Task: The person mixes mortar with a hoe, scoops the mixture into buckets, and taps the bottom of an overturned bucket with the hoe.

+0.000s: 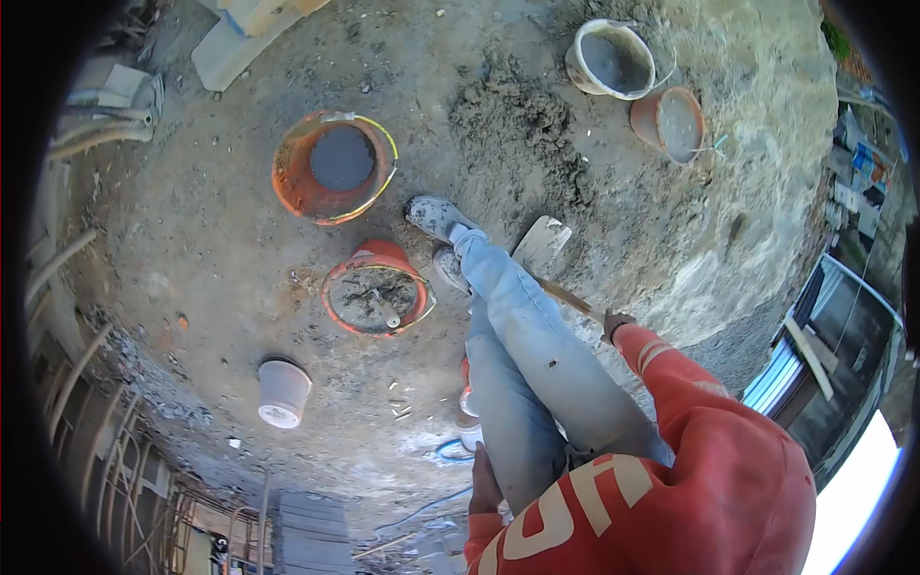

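Note:
My right hand is closed around the wooden handle of a shovel. The shovel's grey, mortar-stained blade lies flat on the ground just beyond my legs, and part of the handle passes behind my jeans. My left hand hangs beside my thigh with its fingers stretched downward, holding nothing that I can see. Near my boots stands an orange bucket of grey mix with a trowel resting in it. Farther off is a larger orange tub with dark grey liquid inside.
A heap of wet mortar spreads across the ground ahead. Beyond it stand a white bucket and a small orange bucket, both holding grey liquid. A pale bucket sits to the left. Poles and rubble line the left edge; a blue hose lies near my left hand.

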### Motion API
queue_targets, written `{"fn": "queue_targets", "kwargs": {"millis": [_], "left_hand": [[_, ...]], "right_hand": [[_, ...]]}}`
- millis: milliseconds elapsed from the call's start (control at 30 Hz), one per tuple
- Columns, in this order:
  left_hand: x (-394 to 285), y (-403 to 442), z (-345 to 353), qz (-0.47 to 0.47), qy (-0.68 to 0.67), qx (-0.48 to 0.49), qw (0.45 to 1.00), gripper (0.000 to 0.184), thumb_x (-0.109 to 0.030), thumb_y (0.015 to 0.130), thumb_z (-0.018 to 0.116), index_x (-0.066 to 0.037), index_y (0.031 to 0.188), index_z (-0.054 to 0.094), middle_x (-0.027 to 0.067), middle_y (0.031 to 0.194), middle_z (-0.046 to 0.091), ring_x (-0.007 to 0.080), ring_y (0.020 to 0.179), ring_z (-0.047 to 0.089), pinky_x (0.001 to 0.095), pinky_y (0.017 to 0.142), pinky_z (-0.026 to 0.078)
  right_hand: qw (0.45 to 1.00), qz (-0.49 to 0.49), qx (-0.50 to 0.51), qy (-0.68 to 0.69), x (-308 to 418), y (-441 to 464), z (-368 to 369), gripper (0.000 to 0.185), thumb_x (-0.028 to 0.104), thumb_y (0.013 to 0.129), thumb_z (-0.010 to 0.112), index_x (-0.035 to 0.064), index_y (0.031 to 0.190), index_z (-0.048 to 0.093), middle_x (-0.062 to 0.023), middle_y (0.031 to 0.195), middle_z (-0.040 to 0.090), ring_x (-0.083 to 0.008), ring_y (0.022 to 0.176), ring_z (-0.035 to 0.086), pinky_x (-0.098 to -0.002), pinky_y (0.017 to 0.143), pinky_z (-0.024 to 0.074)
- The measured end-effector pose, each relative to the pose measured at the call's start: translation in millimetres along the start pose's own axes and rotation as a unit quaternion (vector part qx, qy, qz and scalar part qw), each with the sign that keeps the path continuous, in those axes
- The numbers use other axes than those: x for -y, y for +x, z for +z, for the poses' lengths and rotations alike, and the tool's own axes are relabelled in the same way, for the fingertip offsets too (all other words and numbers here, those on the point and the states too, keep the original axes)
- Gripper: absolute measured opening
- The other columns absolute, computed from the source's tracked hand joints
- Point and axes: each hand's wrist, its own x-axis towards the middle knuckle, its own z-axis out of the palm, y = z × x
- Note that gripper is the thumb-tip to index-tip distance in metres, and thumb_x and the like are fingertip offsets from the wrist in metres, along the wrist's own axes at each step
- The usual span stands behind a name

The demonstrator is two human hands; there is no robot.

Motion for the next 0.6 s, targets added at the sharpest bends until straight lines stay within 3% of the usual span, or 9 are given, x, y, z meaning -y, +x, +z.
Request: {"fn": "queue_targets", "kwargs": {"millis": [67, 100, 200, 300, 433, 500, 600], "left_hand": [[-13, -5, -4, 0.039, 0.080, -0.093, 0.992, 0.053, -0.039, 0.093, 0.052, -0.020, 0.140, 0.035, 0.0185, 0.135, 0.048, 0.0336, 0.123, 0.048, 0.0470, 0.097, 0.041], [-18, -10, -9, 0.070, 0.131, -0.180, 0.972, 0.057, -0.046, 0.094, 0.049, -0.020, 0.141, 0.034, 0.0169, 0.138, 0.043, 0.0335, 0.122, 0.045, 0.0479, 0.096, 0.040], [-38, -6, -34, 0.136, 0.259, -0.266, 0.918, 0.058, -0.048, 0.092, 0.051, -0.015, 0.138, 0.040, 0.0155, 0.119, 0.056, 0.0244, 0.099, 0.057, 0.0414, 0.084, 0.046], [-44, 3, -26, 0.154, 0.371, -0.297, 0.866, 0.042, -0.032, 0.093, 0.056, -0.011, 0.129, 0.048, 0.0106, 0.107, 0.061, 0.0216, 0.092, 0.061, 0.0344, 0.079, 0.049], [-53, 22, -25, 0.193, 0.456, -0.336, 0.801, 0.034, -0.026, 0.090, 0.059, -0.007, 0.118, 0.055, 0.0108, 0.105, 0.061, 0.0209, 0.091, 0.062, 0.0331, 0.077, 0.051], [-65, 38, -20, 0.267, 0.554, -0.356, 0.703, 0.030, -0.018, 0.084, 0.064, -0.003, 0.110, 0.061, 0.0110, 0.098, 0.064, 0.0187, 0.086, 0.063, 0.0312, 0.072, 0.051], [-81, 78, 31, 0.370, 0.681, -0.304, 0.554, 0.031, -0.017, 0.081, 0.067, -0.001, 0.106, 0.062, 0.0118, 0.096, 0.065, 0.0190, 0.084, 0.063, 0.0321, 0.073, 0.051]], "right_hand": [[0.997, -0.024, -0.066, 0.044, -9, 7, 20, 0.053, 0.034, 0.093, 0.044, 0.0064, 0.138, 0.039, -0.0179, 0.124, 0.058, -0.0335, 0.110, 0.061, -0.0434, 0.093, 0.0478], [0.991, -0.040, -0.116, 0.044, -15, 0, 29, 0.042, 0.022, 0.094, 0.035, 0.0035, 0.130, 0.047, -0.0184, 0.117, 0.062, -0.0321, 0.103, 0.064, -0.0412, 0.086, 0.0510], [0.988, -0.028, -0.110, 0.104, -43, -11, 48, 0.045, 0.031, 0.088, 0.051, 0.0067, 0.126, 0.051, -0.0172, 0.105, 0.067, -0.0352, 0.098, 0.065, -0.0441, 0.084, 0.0516], [0.980, -0.013, -0.112, 0.166, -76, -16, 79, 0.047, 0.038, 0.082, 0.062, 0.0048, 0.114, 0.056, -0.0205, 0.103, 0.066, -0.0366, 0.097, 0.065, -0.0452, 0.085, 0.0512], [0.958, 0.030, -0.131, 0.254, -118, -6, 124, 0.044, 0.037, 0.081, 0.064, 0.0066, 0.112, 0.058, -0.0192, 0.106, 0.066, -0.0371, 0.101, 0.062, -0.0455, 0.088, 0.0491], [0.949, 0.056, -0.125, 0.282, -139, -11, 131, 0.044, 0.038, 0.080, 0.065, 0.0087, 0.112, 0.058, -0.0191, 0.106, 0.065, -0.0365, 0.101, 0.062, -0.0460, 0.087, 0.0491], [0.940, 0.116, -0.123, 0.297, -173, -5, 139, 0.042, 0.037, 0.079, 0.068, 0.0102, 0.109, 0.059, -0.0182, 0.108, 0.065, -0.0355, 0.104, 0.061, -0.0458, 0.088, 0.0492]]}}
